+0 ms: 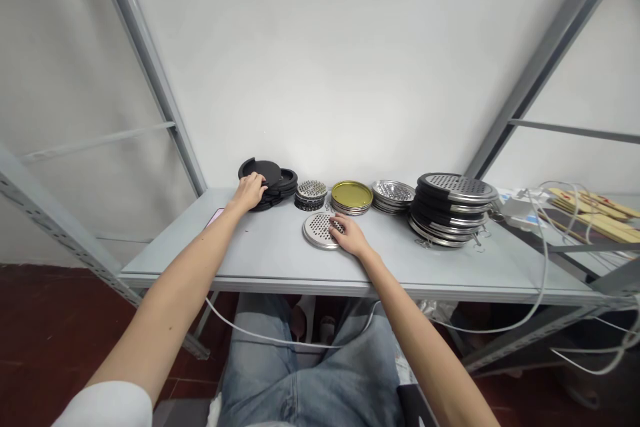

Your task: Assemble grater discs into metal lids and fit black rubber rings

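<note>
My left hand (250, 191) is at the pile of black round plastic pieces, its fingers closed on the near edge of the top one, a black ring-rimmed disc (267, 172). More black discs (286, 188) lie beside and under it. In front of me on the shelf, my right hand (349, 235) grips the right side of a round perforated metal disc (320, 229), thumb and fingers over its holes. Behind that disc stand a short stack of small spiked round plates (312, 189) and a stack of gold-coloured round lids (352, 194).
Shallow silvery grater-like discs (394, 192) are stacked right of the lids. A taller stack of black-and-metal assembled discs (453, 207) stands further right. A white cable (545, 260) hangs over the shelf's front edge. Grey metal posts (150, 67) frame the grey shelf (270, 257).
</note>
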Motion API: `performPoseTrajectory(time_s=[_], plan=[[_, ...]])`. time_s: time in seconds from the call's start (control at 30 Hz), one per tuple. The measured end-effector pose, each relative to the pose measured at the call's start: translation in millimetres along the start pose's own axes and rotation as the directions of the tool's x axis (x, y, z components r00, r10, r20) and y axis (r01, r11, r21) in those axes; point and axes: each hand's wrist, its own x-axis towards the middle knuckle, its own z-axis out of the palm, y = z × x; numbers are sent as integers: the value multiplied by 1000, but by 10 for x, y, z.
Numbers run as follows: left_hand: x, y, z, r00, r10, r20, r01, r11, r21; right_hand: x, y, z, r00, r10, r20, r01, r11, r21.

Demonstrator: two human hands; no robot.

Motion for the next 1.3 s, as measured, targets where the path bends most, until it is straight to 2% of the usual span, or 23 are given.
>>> performPoseTrajectory(time_s=[0.2, 0.4, 0.5, 0.63, 0.8, 0.97, 1.03, 1.13, 1.3], plan=[[-24, 14, -91, 996, 83, -21, -83, 997, -1, -2, 6, 3, 1000, 16, 3, -16, 1000, 0], [-78, 58, -317, 980, 199, -3, -199, 980, 5, -7, -14, -9, 1000, 6, -13, -5, 1000, 19], [-212, 132, -418, 969, 244, 20, -245, 969, 27, -3, -23, -7, 1000, 4, -27, -4, 1000, 27], [-531, 315, -482, 937, 347, 49, -345, 938, -40, 1, -34, -8, 999, 16, -38, -15, 1000, 26], [-954, 587, -479, 870, 484, 97, -477, 875, -89, -8, -46, -62, 983, 139, -123, -140, 990, 8], [-1162, 764, -349, 817, 556, 151, -538, 830, -148, -29, -17, -125, 917, 277, -286, -309, 948, -73], [-1181, 802, -288, 814, 553, 176, -538, 833, -131, -32, 5, -132, 891, 332, -311, -376, 922, -95], [-1182, 827, -249, 824, 539, 177, -521, 842, -137, -31, 29, -128, 882, 386, -271, -420, 904, -76], [-1207, 777, -361, 835, 489, 253, -469, 872, -141, -17, 33, -129, 868, 433, -245, -433, 900, 55]])
